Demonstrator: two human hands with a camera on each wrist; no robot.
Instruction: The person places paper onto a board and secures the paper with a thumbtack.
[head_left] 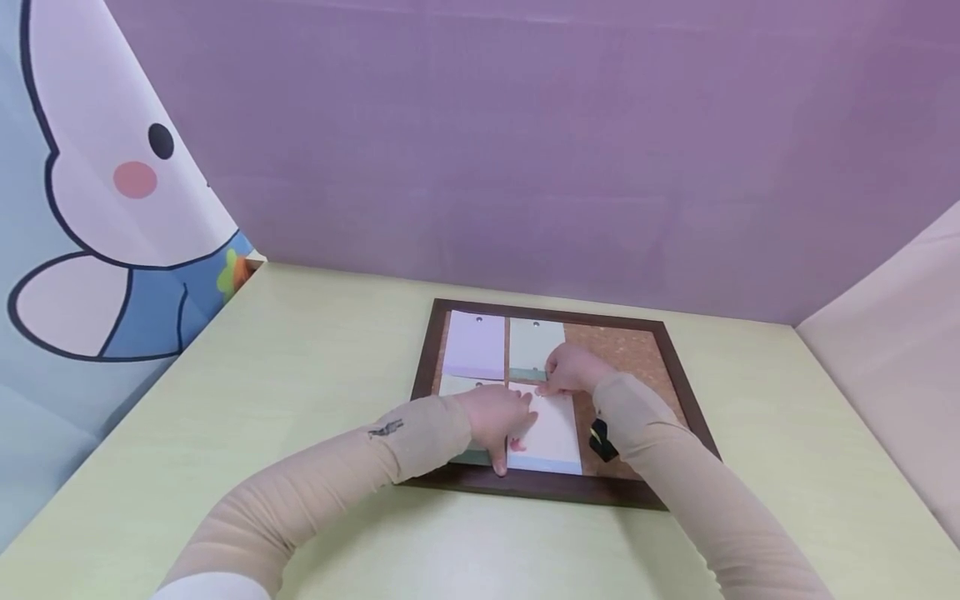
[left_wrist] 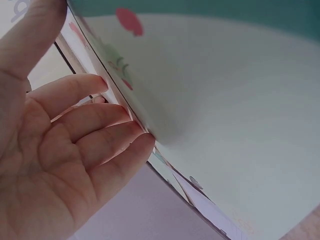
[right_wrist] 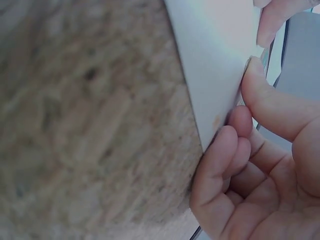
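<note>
A white paper sheet (head_left: 551,429) with a blue lower edge and a small red print lies on a dark-framed cork board (head_left: 626,354). My left hand (head_left: 497,417) rests across its left side, fingers spread, thumb down near the frame. In the left wrist view, the fingertips (left_wrist: 120,115) press along the sheets' surface. My right hand (head_left: 573,369) is at the sheet's top edge. In the right wrist view, its thumb (right_wrist: 257,82) presses a small metallic thumbtack (right_wrist: 246,64), mostly hidden, while the other fingers (right_wrist: 220,150) curl against the cork near the paper's corner.
A lilac sheet (head_left: 474,342) and a pale green sheet (head_left: 534,342) are pinned along the board's top. Another green-edged sheet (head_left: 456,385) lies partly under my left arm. The board lies on a pale yellow table (head_left: 330,333), before a purple backdrop (head_left: 480,150).
</note>
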